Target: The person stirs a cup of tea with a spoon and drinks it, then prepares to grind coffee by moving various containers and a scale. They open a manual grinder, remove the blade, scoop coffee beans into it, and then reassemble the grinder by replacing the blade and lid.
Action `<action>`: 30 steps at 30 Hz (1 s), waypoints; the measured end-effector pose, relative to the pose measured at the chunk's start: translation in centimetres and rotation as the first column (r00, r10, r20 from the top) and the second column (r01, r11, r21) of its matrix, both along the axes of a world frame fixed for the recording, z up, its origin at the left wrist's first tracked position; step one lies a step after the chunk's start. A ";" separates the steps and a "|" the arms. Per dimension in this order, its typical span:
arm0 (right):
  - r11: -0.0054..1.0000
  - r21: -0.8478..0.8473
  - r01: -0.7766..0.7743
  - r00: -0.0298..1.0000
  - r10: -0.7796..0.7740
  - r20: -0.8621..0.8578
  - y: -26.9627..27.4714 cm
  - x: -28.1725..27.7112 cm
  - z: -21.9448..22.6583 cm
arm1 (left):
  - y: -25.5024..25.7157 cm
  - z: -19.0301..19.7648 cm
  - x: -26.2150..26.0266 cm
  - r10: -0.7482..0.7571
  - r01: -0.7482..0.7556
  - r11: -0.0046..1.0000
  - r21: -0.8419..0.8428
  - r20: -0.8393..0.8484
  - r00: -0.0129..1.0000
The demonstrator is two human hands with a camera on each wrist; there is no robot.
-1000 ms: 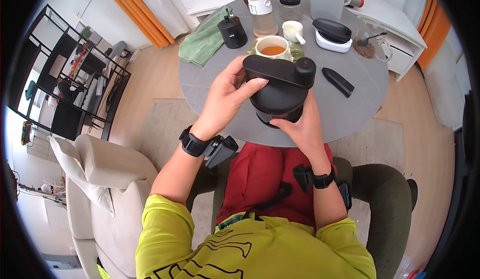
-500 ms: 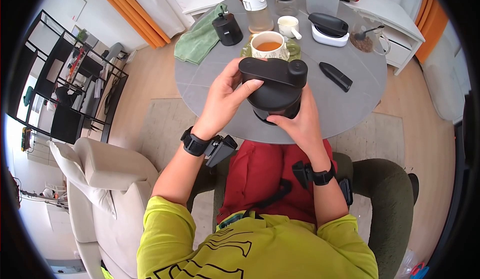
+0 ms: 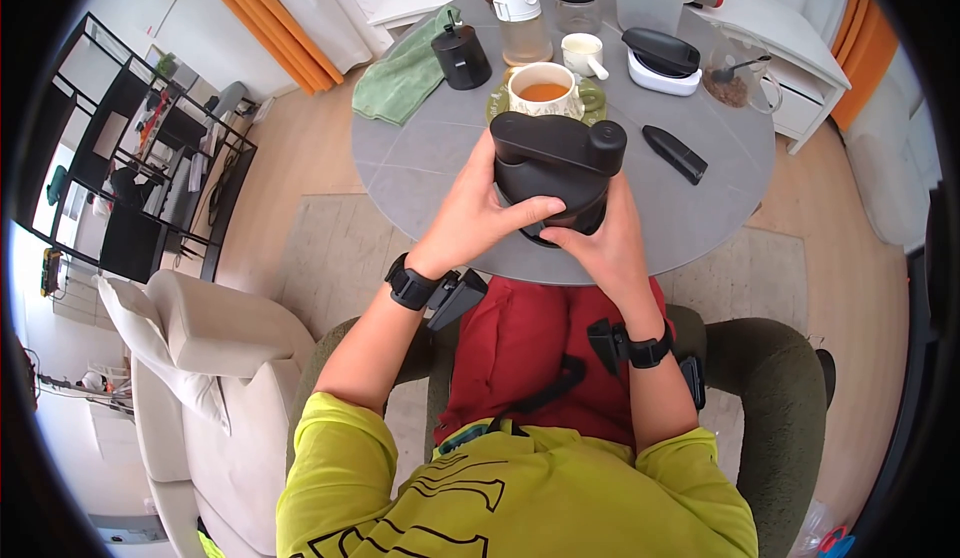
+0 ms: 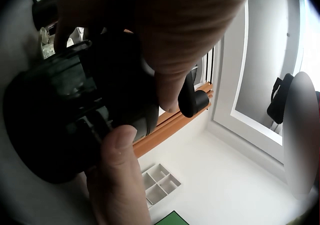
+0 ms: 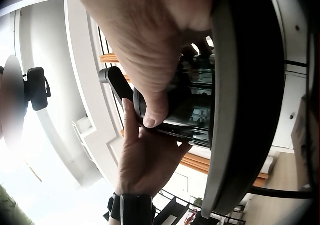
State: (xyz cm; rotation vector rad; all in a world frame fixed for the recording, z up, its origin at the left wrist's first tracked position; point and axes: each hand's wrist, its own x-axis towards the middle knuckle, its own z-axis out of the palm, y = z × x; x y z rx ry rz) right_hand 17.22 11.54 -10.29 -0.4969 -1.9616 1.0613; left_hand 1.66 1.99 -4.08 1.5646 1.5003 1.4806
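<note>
Your left hand (image 3: 492,210) and right hand (image 3: 612,246) each have a closed grip around opposite sides of the black, crank-topped, clear-walled cylinder (image 3: 545,180), probably to steady it, at the round grey bench's (image 3: 690,220) near side.

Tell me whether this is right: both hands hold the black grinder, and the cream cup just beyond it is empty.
Not empty: the cream cup holds amber liquid, as the head view shows. The left hand and right hand do hold the black grinder, and the cup is just beyond it.
</note>
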 end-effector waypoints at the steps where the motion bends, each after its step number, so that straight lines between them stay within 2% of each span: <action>1: 0.999 -0.036 -0.017 1.000 0.017 -0.019 -0.1 -0.1 0.0 | 0.1 -0.2 0.0 0.003 -0.003 1.000 0.003 -0.001 1.000; 2: 0.997 -0.071 -0.036 0.999 0.033 -0.039 -0.1 -0.1 0.0 | 0.2 -0.4 0.1 0.012 -0.013 1.000 0.018 0.051 0.999; 6: 1.000 -0.019 -0.016 0.999 0.015 -0.041 0.0 -0.1 -0.2 | 0.5 -1.1 0.6 0.033 -0.047 0.997 0.060 0.207 0.978; 12: 1.000 0.016 -0.002 0.999 0.002 -0.035 0.1 -0.1 -0.2 | 0.2 -0.7 0.4 0.071 -0.075 0.996 0.038 0.082 0.994; 15: 0.999 -0.026 -0.028 1.000 0.027 -0.014 0.0 0.1 0.2 | 0.3 -1.0 0.1 0.090 -0.092 0.994 0.057 0.033 0.995; 16: 0.999 -0.026 -0.030 0.991 0.027 -0.132 -0.2 0.1 0.6 | 0.4 -1.0 0.1 0.082 -0.084 0.994 0.075 0.030 0.996; 17: 0.999 -0.024 -0.035 0.969 0.028 -0.247 -0.2 0.2 1.1 | 0.4 -1.2 0.1 0.092 -0.094 0.992 0.085 0.031 0.995; 21: 0.993 -0.043 -0.110 0.922 0.086 -0.378 0.0 2.0 6.3 | 0.8 -2.0 -0.2 0.092 -0.097 0.987 0.128 0.045 0.995; 22: 0.994 -0.023 -0.104 0.924 0.088 -0.373 -0.1 2.4 7.5 | 0.8 -1.9 -0.1 0.089 -0.095 0.988 0.126 0.049 0.995; 24: 0.984 -0.049 -0.172 0.964 0.158 -0.213 -0.5 2.8 9.3 | 0.6 -1.7 0.0 0.088 -0.095 0.984 0.150 0.052 0.995; 26: 0.991 -0.030 -0.130 0.960 0.119 -0.255 -1.2 2.3 9.8 | 0.5 -1.6 -0.1 0.136 -0.133 0.983 0.127 -0.015 0.991; 28: 0.962 0.247 0.112 0.991 -0.092 -0.093 -1.5 2.3 10.2 | 0.6 -1.8 -0.1 0.130 -0.129 0.983 0.128 0.002 0.991; 29: 0.947 0.266 0.178 0.982 -0.151 -0.117 -1.8 2.2 10.3 | 0.6 -2.0 -0.2 0.127 -0.128 0.985 0.114 0.013 0.992; 30: 0.944 0.279 0.178 0.982 -0.150 -0.118 -1.9 2.2 10.3 | 0.5 -1.8 -0.1 0.127 -0.128 0.984 0.127 0.016 0.992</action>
